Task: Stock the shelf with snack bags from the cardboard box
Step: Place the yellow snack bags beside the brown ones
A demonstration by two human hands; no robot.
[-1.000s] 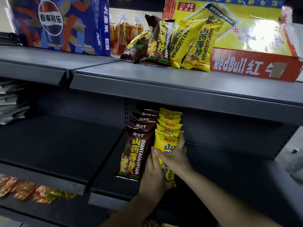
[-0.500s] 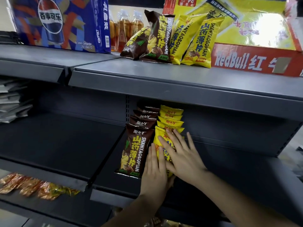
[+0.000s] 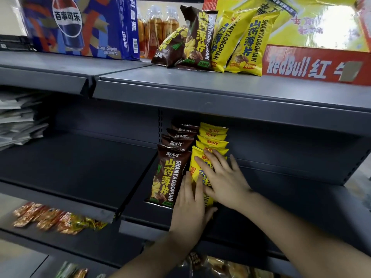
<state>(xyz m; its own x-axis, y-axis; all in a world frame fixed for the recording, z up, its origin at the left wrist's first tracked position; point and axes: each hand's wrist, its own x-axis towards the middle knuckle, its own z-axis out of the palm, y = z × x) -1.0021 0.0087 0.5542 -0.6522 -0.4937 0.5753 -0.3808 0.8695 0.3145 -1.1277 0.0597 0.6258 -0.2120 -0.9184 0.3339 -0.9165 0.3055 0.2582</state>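
On the middle shelf [image 3: 301, 201] stand two rows of snack bags: a brown row with its front bag [image 3: 170, 175] and a yellow row [image 3: 213, 137] to its right. My right hand [image 3: 222, 177] lies flat with spread fingers on the front yellow bag [image 3: 195, 167], covering most of it. My left hand [image 3: 189, 205] presses with straight fingers against that bag's lower left, beside the brown bag. On the top shelf lean several more bags, brown [image 3: 192, 39] and yellow [image 3: 247, 45], against a red and yellow RedBull cardboard box [image 3: 313, 65].
A blue Pepsi carton [image 3: 80, 27] and tea bottles [image 3: 154, 29] stand on the top shelf. Stacked papers [image 3: 20, 119] lie at far left. Orange snack packets [image 3: 50, 217] lie on the lower shelf. More packets [image 3: 224, 265] show at the bottom.
One second ago my right hand gripped the front yellow bag; it has since opened flat over it. Both hands keep pressing the bag back into its row.
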